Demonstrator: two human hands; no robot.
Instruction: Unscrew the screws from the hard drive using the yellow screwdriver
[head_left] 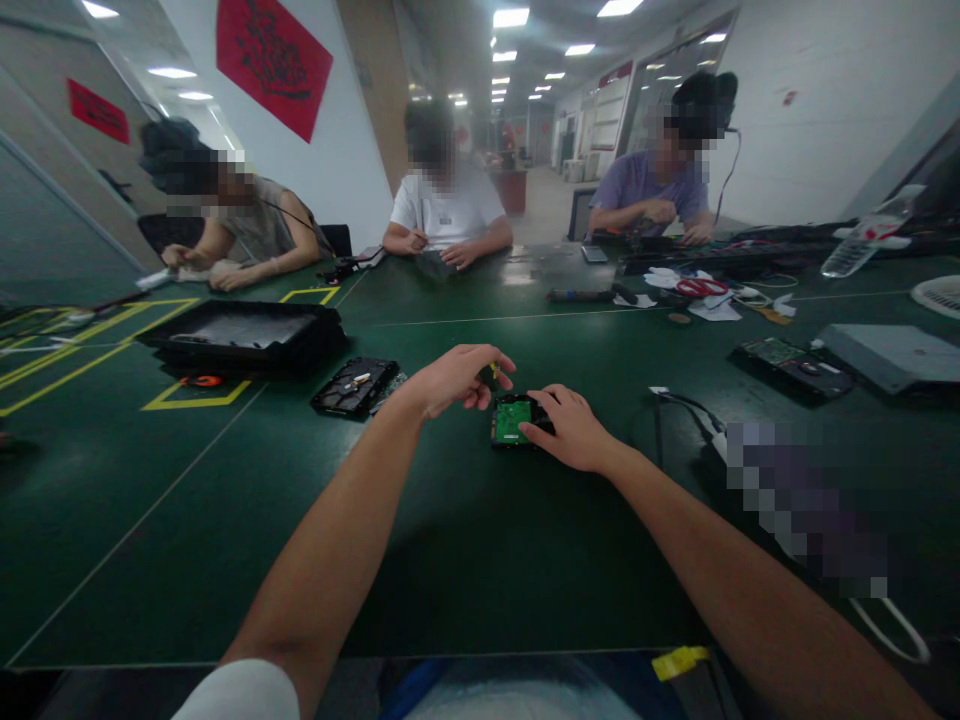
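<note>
In the middle of the table lies a hard drive [512,422] with its green circuit board facing up. My right hand [568,428] grips its right side, thumb on the board and fingers over the far edge. Above the drive's far left corner, my left hand [463,381] has its fingers curled around a small black-and-yellow tool [491,374] that looks like a screwdriver; the fingers hide most of it. Left of that hand is a black drive housing [355,386] with small metal parts on it, partly beside a clear bag.
A black tray [247,335] stands at the left. On the right are another drive [793,368], a grey metal box [892,357] and a cable [694,405]. Scraps and red-handled scissors [703,288] lie farther back. Three people sit across the table.
</note>
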